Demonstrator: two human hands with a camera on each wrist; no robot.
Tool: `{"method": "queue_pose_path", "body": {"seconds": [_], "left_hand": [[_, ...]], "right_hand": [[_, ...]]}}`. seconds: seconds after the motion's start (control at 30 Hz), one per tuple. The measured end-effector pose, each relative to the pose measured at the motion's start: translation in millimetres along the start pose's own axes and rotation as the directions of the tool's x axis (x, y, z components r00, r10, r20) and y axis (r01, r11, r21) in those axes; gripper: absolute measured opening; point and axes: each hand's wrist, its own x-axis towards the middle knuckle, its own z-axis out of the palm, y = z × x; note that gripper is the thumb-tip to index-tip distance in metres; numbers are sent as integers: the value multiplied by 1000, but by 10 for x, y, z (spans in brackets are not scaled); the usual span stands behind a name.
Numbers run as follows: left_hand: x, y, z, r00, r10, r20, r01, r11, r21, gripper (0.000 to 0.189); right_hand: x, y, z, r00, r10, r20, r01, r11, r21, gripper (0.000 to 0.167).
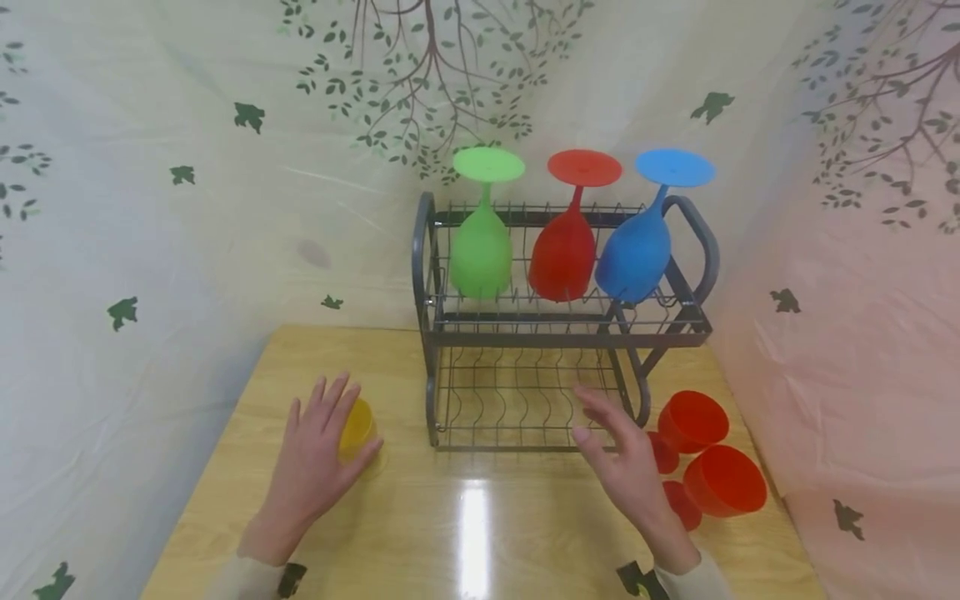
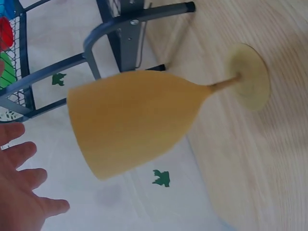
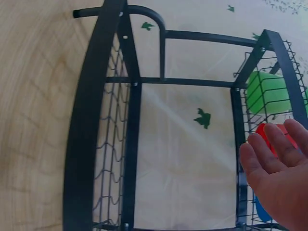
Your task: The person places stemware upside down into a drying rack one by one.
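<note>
A yellow plastic goblet stands upright on the table at the left, its foot flat on the wood. My left hand hovers beside its bowl with fingers spread, partly covering it in the head view; the left wrist view shows a gap between fingers and bowl. My right hand is in front of the lower right part of a black two-tier dish rack, fingers relaxed and holding nothing. On the top tier, a green goblet, a red goblet and a blue goblet sit upside down.
Right of the rack, two red goblets lie tipped on the wooden table, bowls toward the right. The rack's lower tier is bare wire. A pale cloth printed with leaves hangs behind and along the sides.
</note>
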Motion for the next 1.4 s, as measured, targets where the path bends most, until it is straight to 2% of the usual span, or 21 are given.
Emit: {"method": "queue_pose_path", "body": {"seconds": [0.13,0.3,0.43,0.5,0.67,0.87,1.03,1.23,1.4], "left_hand": [[-21,-71,-14,989,-42,139,37,999,33,80],[3,-131,-34,960,-71,270,49,995,85,85],[56,-165,-40,931,-76,356,47,995,90,88],[89,-184,-42,918,-70,391,37,995,91,88],[154,-245,-34,896,-42,443,-7,994,109,87],[192,-295,-31,870,-39,492,-21,993,116,83],[202,-317,-36,864,-23,503,-29,995,96,73],[206,-337,-44,873,29,486,-77,994,80,61],[192,-347,-56,882,47,469,-89,994,69,56]], "right_hand": [[-53,95,8,998,53,26,-52,998,-43,48],[-84,198,21,998,53,39,-52,998,-35,48],[-101,244,22,996,87,35,-86,996,-34,49],[-114,258,21,992,119,34,-118,992,-49,49],[-144,302,31,983,175,52,-169,981,-95,48],[-149,311,71,982,177,61,-170,981,-97,46],[-136,296,104,985,163,56,-159,985,-71,46],[-126,286,128,981,179,73,-176,983,-55,46],[-127,298,147,981,176,78,-173,984,-45,45]]}}
